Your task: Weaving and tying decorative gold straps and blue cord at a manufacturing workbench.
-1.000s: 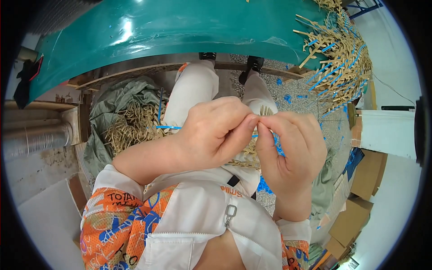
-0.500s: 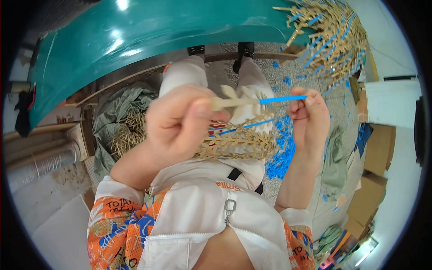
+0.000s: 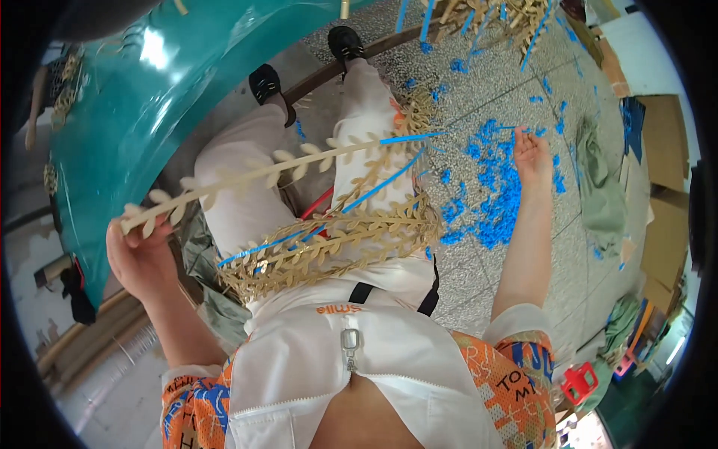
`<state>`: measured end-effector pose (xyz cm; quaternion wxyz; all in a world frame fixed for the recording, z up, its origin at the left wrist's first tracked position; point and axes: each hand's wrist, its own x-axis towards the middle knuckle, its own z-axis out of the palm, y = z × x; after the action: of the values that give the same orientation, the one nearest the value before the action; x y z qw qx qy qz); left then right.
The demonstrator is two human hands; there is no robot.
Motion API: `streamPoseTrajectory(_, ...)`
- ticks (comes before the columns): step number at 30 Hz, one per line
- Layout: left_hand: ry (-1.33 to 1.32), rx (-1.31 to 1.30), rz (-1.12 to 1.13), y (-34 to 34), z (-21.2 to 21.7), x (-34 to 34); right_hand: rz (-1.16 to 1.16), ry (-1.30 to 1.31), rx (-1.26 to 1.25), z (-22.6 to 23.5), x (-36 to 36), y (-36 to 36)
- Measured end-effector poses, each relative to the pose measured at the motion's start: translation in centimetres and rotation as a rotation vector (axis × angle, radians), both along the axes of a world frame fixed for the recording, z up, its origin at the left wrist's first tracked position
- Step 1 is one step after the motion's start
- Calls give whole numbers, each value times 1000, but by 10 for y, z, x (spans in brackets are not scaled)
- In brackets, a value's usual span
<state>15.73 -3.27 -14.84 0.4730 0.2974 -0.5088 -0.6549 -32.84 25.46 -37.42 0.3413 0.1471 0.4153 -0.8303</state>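
Fingers of our left hand (image 3: 142, 258) now pinch one gold leaf sprig (image 3: 262, 176) pulled out to the left, its blue sleeve gone, while our right hand (image 3: 532, 153), loosely spread and empty, has swung over the blue scraps (image 3: 490, 202) on the floor, the bundle (image 3: 329, 247) resting in our lap.

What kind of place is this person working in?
Likely a small craft workshop: a bundle of gold leaf sprigs lies on the lap, blue plastic scraps litter the speckled floor, and cardboard boxes stand nearby.

The hands have parted: left hand (image 3: 142, 258) raises leaf sprig (image 3: 277, 170), right hand (image 3: 532, 153) swung outward.
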Motion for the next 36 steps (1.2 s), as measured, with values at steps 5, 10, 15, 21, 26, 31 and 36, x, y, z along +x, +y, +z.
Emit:
streamPoseTrajectory(5, -46, 77, -7, -16, 4, 22, -100, -128, 199, -70, -49, 53)
streamPoseTrajectory(10, -186, 129, 90, -24, 0, 38, -364, -231, 313, -99, -61, 68)
streamPoseTrajectory(15, -262, 142, 165, -27, 2, 42, 395, 581, 610, -53, 7, -23)
streamPoseTrajectory(21, -276, 167, 226, -20, 14, 21, 806, 1241, 424, 20, 100, -107)
streamPoseTrajectory(26, -258, 197, 153, -26, 21, 33, 927, 1191, 439, 5, 113, -110)
streamPoseTrajectory(31, -212, 184, 102, -25, 28, 17, 982, 959, 282, -12, 96, -101)
streamPoseTrajectory(36, -87, 159, -38, -20, 46, -5, 900, 973, 246, -13, 85, -97)
